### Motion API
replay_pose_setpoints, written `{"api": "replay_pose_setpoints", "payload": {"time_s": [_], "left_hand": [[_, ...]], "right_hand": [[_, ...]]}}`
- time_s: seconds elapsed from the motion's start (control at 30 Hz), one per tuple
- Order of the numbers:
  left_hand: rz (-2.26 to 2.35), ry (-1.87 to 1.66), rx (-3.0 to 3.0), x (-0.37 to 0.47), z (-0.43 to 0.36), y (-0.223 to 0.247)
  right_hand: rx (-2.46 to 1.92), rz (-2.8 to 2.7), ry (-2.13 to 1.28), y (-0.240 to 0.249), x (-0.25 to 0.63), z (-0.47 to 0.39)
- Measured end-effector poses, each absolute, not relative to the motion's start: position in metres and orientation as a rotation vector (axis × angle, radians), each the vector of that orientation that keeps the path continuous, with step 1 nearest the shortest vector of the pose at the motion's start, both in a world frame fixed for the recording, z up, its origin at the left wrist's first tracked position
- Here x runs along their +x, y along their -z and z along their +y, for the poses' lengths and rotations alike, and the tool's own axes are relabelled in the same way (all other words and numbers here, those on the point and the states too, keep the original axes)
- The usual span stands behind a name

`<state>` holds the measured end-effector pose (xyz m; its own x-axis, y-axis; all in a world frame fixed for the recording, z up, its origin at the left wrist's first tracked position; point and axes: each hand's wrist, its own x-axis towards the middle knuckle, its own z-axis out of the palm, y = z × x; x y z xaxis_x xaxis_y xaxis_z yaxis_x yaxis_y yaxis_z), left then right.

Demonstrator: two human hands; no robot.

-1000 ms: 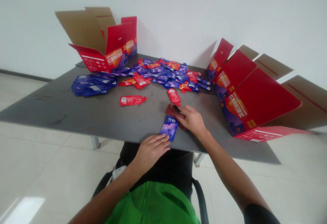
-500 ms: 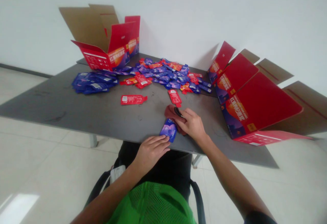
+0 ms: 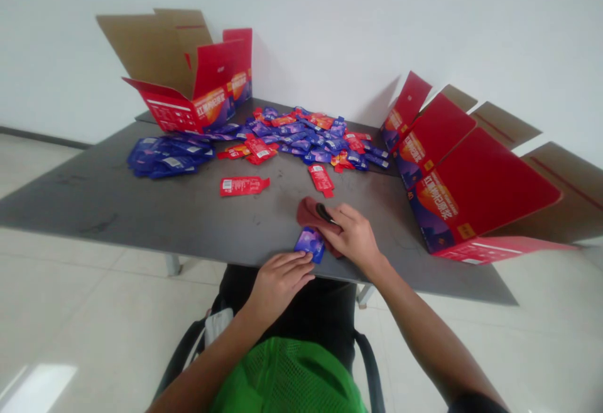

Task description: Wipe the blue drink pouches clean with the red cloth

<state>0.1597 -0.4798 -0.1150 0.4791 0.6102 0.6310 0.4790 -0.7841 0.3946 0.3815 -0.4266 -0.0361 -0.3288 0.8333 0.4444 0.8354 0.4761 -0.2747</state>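
Note:
A blue-purple pouch point(image 3: 309, 245) lies near the front edge of the grey table point(image 3: 188, 215). The fingertips of my left hand point(image 3: 282, 280) press on its lower end, with the fingers held together. My right hand point(image 3: 353, 235) is closed around a brown cloth point(image 3: 308, 213) with a small black item point(image 3: 325, 213) at its top. The cloth covers the upper part of the pouch. Two red pouches lie apart just beyond, one flat on the left point(image 3: 244, 186) and one nearer the cloth point(image 3: 321, 179).
A mixed heap of blue and red pouches point(image 3: 306, 134) spreads along the back. A stack of blue pouches point(image 3: 167, 157) sits at the left. Open red cartons stand at the back left point(image 3: 214, 108) and on the right point(image 3: 438, 203). A white wall rises behind the table.
My right hand has slid the cloth slightly down and left over the pouch, so less of the pouch shows. My left hand stays at its lower end. The view has shifted slightly.

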Motion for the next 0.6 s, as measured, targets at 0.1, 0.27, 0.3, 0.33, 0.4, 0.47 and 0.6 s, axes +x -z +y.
{"api": "replay_pose_setpoints", "payload": {"time_s": [0.1, 0.27, 0.3, 0.33, 0.4, 0.47, 0.6], "left_hand": [[0.967, -1.184, 2.556, 0.159, -0.479, 0.114], [0.935, -1.171, 2.553, 0.159, -0.479, 0.113], [0.937, -1.180, 2.551, 0.159, -0.479, 0.113], [0.939, -1.191, 2.547, 0.159, -0.479, 0.113], [0.939, -1.209, 2.539, 0.160, -0.479, 0.113], [0.945, -1.217, 2.536, 0.160, -0.480, 0.114], [0.983, -1.189, 2.537, 0.159, -0.479, 0.114]], "right_hand": [[-1.219, -2.341, -0.108, 0.050, 0.370, -0.448], [-1.437, -2.232, -0.067, 0.057, 0.391, -0.412], [-1.493, -2.216, -0.021, 0.052, 0.395, -0.404], [-1.521, -2.202, 0.018, 0.046, 0.396, -0.400], [-1.472, -2.193, 0.049, 0.036, 0.389, -0.404], [-1.356, -2.246, 0.024, 0.036, 0.375, -0.421], [-1.207, -2.390, -0.063, 0.057, 0.361, -0.441]]}}
